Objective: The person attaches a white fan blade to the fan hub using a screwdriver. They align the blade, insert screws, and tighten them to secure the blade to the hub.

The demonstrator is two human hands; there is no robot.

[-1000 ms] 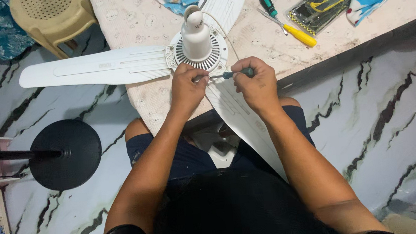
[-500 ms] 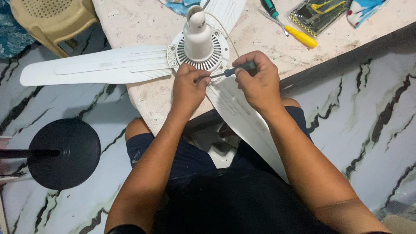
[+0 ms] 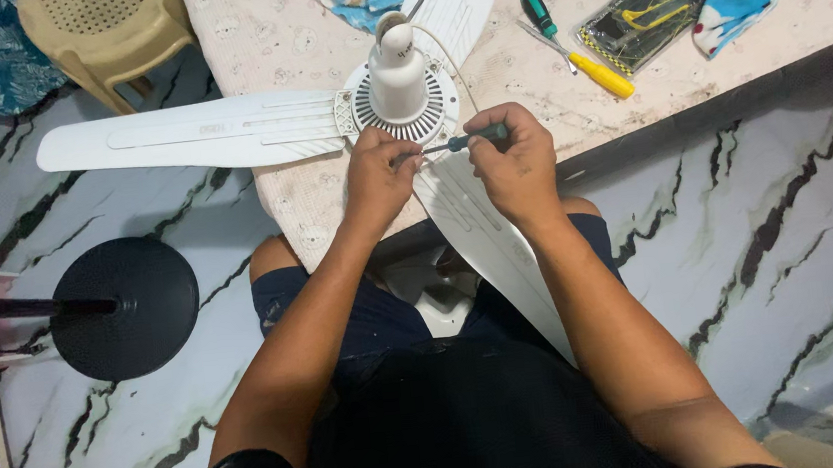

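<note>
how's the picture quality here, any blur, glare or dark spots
Head view: even indoor light, no strong glare; hands, screwdriver and fan are sharp; the dark clothing at the bottom shows no detail; wide lens bends the edges slightly.

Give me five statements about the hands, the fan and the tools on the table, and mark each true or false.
1. The right hand grips a dark-handled screwdriver. True.
2. The left hand rests on the yellow-handled screwdriver. False: it is at the white fan, by the dark-handled screwdriver's tip.
3. The fan lies on the floor. False: its hub is on the table.
4. A green-handled screwdriver lies untouched on the table. True.
5. The round black base sits on the table. False: it is on the floor.
</note>
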